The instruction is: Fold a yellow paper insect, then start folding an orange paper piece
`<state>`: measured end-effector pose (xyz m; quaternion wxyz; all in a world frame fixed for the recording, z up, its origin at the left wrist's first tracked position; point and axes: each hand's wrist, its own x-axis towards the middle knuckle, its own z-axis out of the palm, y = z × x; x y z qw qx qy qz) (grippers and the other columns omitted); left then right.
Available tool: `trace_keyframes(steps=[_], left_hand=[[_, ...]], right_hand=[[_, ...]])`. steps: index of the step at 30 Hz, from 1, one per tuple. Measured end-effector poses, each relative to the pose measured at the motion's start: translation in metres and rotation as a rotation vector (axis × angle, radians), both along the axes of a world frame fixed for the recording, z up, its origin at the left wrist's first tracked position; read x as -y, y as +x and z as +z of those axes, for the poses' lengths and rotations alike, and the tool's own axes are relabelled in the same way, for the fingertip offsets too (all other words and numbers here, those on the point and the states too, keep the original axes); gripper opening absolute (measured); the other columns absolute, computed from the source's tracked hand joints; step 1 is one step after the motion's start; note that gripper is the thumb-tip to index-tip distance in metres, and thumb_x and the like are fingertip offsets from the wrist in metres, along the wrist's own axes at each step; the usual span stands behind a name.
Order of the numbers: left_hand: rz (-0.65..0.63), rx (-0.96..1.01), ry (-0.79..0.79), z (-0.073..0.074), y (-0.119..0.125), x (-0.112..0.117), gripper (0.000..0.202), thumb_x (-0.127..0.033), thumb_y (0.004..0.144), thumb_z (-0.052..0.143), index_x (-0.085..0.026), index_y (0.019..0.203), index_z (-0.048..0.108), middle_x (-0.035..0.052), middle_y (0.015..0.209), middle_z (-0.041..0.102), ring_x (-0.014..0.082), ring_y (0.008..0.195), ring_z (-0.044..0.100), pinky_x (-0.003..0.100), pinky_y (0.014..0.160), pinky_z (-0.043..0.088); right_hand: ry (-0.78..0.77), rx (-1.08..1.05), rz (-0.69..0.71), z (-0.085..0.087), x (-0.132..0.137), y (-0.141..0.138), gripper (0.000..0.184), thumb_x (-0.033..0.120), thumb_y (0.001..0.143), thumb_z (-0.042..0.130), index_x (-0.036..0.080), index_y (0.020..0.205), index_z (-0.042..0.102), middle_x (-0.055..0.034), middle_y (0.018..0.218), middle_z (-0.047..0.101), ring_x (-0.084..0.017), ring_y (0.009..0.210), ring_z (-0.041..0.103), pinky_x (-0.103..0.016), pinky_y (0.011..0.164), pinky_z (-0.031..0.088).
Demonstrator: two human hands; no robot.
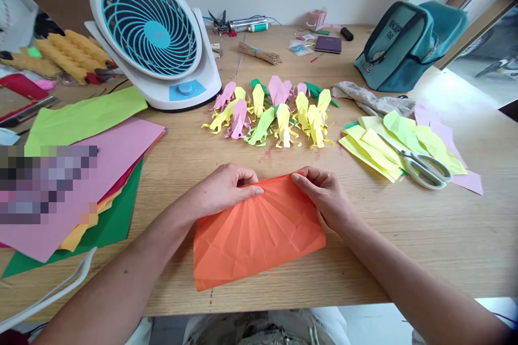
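Note:
A sheet of orange paper [259,237] spreads between my hands near the table's front edge, with creases fanning out from its top edge. My left hand [226,191] pinches that top edge left of the middle, thumb on the near side. At the upper right corner, my right hand [326,194] grips the paper between thumb and fingers. Beyond the hands stand several cut and folded paper figures [283,124] in yellow, pink and green, with strips hanging at their lower ends.
Scissors [429,167] lie on yellow and green paper pieces [368,151] at right. Coloured sheets [117,156] are stacked at left, below a white fan [186,89]. A teal backpack [404,54], a grey cloth [364,98] and a bundle of thin sticks [259,53] sit farther back.

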<state>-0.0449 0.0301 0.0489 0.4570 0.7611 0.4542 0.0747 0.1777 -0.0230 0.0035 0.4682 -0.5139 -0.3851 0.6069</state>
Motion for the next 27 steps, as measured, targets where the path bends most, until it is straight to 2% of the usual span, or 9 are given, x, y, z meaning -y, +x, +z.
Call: trace_keyframes(steps=[5, 16, 22, 27], left_hand=[[-0.014, -0.024, -0.020, 0.0056, -0.0036, 0.0028, 0.027, -0.041, 0.085, 0.058, -0.017, 0.073, 0.062, -0.0017, 0.071, 0.063, 0.0122, 0.066, 0.056, 0.021, 0.054, 0.035], [-0.002, -0.015, -0.071, 0.0099, -0.0054, 0.0077, 0.030, -0.045, 0.084, 0.061, -0.017, 0.072, 0.063, -0.0016, 0.070, 0.063, 0.0116, 0.064, 0.055, 0.020, 0.052, 0.034], [0.002, 0.002, -0.115, 0.0105, -0.0054, 0.0045, 0.028, -0.042, 0.082, 0.063, -0.016, 0.071, 0.064, -0.0019, 0.069, 0.062, 0.0113, 0.063, 0.055, 0.019, 0.053, 0.036], [0.007, 0.031, -0.151, 0.0092, -0.0054, 0.0029, 0.027, -0.042, 0.081, 0.065, -0.016, 0.070, 0.064, -0.0026, 0.067, 0.060, 0.0104, 0.062, 0.052, 0.019, 0.052, 0.037]], right_hand=[[-0.027, -0.064, -0.020, 0.0019, -0.0009, -0.0016, 0.036, 0.048, 0.068, 0.082, 0.017, 0.068, 0.063, 0.0027, 0.060, 0.060, -0.009, 0.052, 0.049, -0.020, 0.048, 0.036], [-0.098, -0.141, -0.013, 0.0072, -0.0009, 0.0000, 0.035, 0.045, 0.058, 0.087, 0.019, 0.064, 0.064, 0.0013, 0.061, 0.064, -0.010, 0.051, 0.052, -0.022, 0.048, 0.041], [-0.078, -0.165, 0.029, 0.0068, 0.0000, 0.0015, 0.032, 0.045, 0.066, 0.084, 0.019, 0.067, 0.065, 0.0016, 0.063, 0.064, -0.010, 0.053, 0.053, -0.022, 0.049, 0.041], [-0.051, -0.144, 0.049, 0.0080, 0.0011, 0.0018, 0.038, 0.050, 0.068, 0.081, 0.018, 0.064, 0.061, 0.0035, 0.058, 0.058, -0.009, 0.050, 0.048, -0.021, 0.047, 0.035]])
